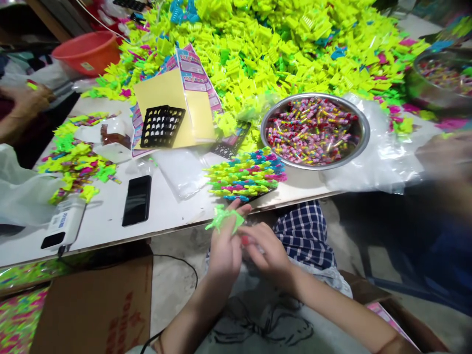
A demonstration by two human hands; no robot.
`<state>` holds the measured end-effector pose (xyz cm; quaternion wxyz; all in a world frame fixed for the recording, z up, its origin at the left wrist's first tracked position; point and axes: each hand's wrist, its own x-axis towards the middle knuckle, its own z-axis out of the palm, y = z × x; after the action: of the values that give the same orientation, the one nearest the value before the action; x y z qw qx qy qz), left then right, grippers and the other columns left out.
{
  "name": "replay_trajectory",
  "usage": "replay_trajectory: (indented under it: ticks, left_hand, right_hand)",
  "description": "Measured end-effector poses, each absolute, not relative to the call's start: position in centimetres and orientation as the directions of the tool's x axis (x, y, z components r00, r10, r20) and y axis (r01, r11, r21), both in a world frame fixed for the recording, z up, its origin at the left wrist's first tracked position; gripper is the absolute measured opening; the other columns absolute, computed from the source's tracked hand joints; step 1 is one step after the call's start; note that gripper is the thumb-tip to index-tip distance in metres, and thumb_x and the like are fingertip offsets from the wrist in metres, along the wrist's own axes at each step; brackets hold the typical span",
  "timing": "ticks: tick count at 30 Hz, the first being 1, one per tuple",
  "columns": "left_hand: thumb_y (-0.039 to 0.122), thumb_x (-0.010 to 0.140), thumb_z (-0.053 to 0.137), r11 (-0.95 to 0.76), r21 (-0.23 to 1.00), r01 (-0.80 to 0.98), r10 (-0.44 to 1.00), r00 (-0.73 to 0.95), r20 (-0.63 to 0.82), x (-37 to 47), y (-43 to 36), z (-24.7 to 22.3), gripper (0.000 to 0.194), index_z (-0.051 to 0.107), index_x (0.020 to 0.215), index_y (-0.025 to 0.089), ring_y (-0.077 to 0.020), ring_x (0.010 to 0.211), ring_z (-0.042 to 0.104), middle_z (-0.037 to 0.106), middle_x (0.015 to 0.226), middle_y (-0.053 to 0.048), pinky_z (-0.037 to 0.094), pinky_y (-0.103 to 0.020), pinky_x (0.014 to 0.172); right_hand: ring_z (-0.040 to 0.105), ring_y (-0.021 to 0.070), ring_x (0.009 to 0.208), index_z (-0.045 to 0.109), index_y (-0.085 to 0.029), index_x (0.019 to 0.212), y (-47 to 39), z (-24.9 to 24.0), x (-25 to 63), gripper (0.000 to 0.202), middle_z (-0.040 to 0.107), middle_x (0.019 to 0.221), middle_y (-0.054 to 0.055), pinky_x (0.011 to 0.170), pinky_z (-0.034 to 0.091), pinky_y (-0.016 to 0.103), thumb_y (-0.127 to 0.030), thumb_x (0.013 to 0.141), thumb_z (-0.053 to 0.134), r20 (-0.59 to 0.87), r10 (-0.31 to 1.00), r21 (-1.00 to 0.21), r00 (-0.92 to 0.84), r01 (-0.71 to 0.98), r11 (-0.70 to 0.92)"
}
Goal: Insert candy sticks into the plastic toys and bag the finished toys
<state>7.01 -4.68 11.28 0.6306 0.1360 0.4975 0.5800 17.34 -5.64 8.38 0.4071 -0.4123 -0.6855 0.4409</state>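
Observation:
My left hand (pixel 225 250) is closed around a bright green plastic toy (pixel 223 220) just off the table's front edge. Beside it, my right hand (pixel 269 248) pinches a small red-ended piece (pixel 245 240); the rest of that piece is hidden by the fingers. Both hands are close together above my lap. Just beyond them, a black rack (pixel 263 195) carries tight rows of yellow, green, blue and pink plastic toys (pixel 245 174). A steel bowl (pixel 366 135) behind it on the right holds many small candy tubes (pixel 313 130) with pink labels and red ends.
A huge heap of yellow plastic toys (pixel 265 54) covers the back. On the left lie a phone (pixel 136 200), a white power bank (pixel 68 219), printed cards (pixel 193 73) and a black grid tray (pixel 162 127). Other people's hands (pixel 27 105) show at both sides.

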Motion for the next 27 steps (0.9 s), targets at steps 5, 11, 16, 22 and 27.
replay_trajectory:
  ticks: [5,11,16,22,27]
  left_hand:
    - [0.035,0.078,0.054,0.197,0.754,-0.627,0.915,-0.159,-0.371,6.8,-4.3,11.3,0.026,0.063,0.092,0.015,-0.0189,0.094,0.060,0.068,0.079,-0.005,0.039,-0.030,0.091]
    - [0.037,0.077,0.055,0.266,0.751,-0.604,0.915,-0.087,-0.394,7.3,-4.9,11.0,0.026,0.063,0.089,0.015,-0.0203,0.091,0.061,0.066,0.074,-0.005,0.045,-0.028,0.079]
    - [0.042,0.077,0.053,0.330,0.762,-0.557,0.888,-0.090,-0.451,7.4,-5.1,10.7,0.030,0.062,0.083,0.014,-0.0144,0.065,0.060,0.063,0.068,-0.004,0.045,-0.023,0.061]
    - [0.037,0.078,0.053,0.294,0.787,-0.543,0.903,-0.113,-0.415,8.0,-5.0,10.7,0.025,0.061,0.078,0.014,-0.0147,0.066,0.061,0.065,0.068,-0.004,0.046,-0.024,0.062]
    - [0.041,0.074,0.057,0.248,0.795,-0.553,0.897,-0.179,-0.404,8.6,-4.9,10.4,0.026,0.059,0.080,0.016,-0.0198,0.074,0.064,0.062,0.057,-0.002,0.048,-0.028,0.066]
  right_hand:
    - [0.056,0.0152,0.073,0.054,-0.019,0.106,-6.4,8.1,17.4,0.029,0.061,0.092,0.005,0.065,0.045,0.027,-0.032,0.079,0.052,-0.208,0.920,-0.965,-0.333,-0.083,-0.249]
    - [0.050,0.0124,0.068,0.059,-0.016,0.077,-5.7,9.5,17.3,0.025,0.056,0.073,0.002,0.066,0.041,0.025,-0.037,0.083,0.047,-0.197,0.886,-0.962,-0.420,-0.093,-0.257]
    - [0.051,0.0122,0.068,0.060,-0.015,0.082,-6.2,8.9,17.2,0.027,0.057,0.075,0.002,0.063,0.041,0.023,-0.037,0.084,0.045,-0.174,0.898,-0.968,-0.403,-0.096,-0.231]
    - [0.055,0.0159,0.083,0.061,-0.015,0.093,-6.2,8.8,17.5,0.022,0.061,0.090,0.006,0.073,0.042,0.025,-0.027,0.085,0.044,-0.074,0.926,-0.997,-0.369,0.043,-0.063]
    - [0.056,0.0159,0.083,0.062,-0.016,0.083,-5.9,9.0,17.5,0.024,0.062,0.092,0.006,0.073,0.045,0.024,-0.024,0.087,0.040,0.006,0.933,-0.997,-0.359,0.067,0.032]
